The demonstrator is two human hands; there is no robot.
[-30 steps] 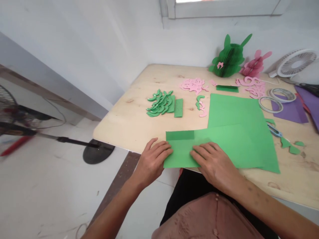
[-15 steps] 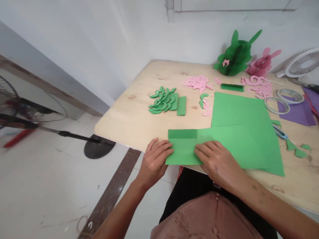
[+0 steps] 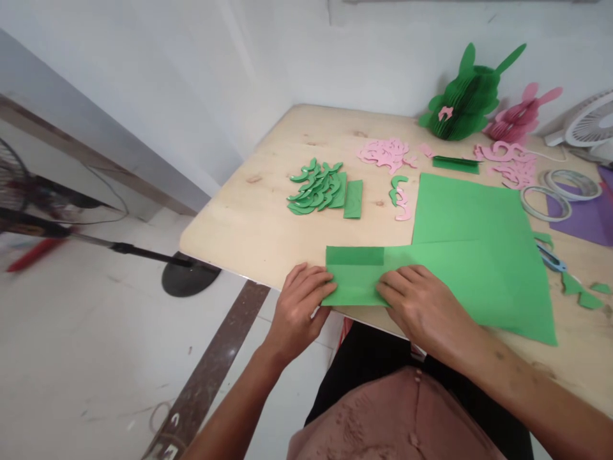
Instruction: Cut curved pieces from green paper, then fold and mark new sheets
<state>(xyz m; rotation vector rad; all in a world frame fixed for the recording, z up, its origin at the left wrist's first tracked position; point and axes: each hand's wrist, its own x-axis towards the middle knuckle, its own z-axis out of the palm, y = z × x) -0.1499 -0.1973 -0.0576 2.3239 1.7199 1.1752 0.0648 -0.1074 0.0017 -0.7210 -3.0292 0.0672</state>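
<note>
Green paper [image 3: 357, 287] is gripped by left hand [image 3: 297, 313] and right hand [image 3: 421, 303] at the desk's near edge [image 3: 358, 322]. Folding is suggested; level creasing seems needed.

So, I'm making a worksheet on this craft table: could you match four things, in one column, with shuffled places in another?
1. Long bright-green paper sheet
2. Green pleated-paper figure with two ears
3. Two pale, ring-shaped rolls
4. Heap of curved green paper cut-outs

A. Partly over a purple paper sheet
B. Touched by the left hand and right hand
C. Just left of a small green paper rectangle
D. Beside a smaller pink pleated-paper figure

Pairs: 1-B, 2-D, 3-A, 4-C
</note>
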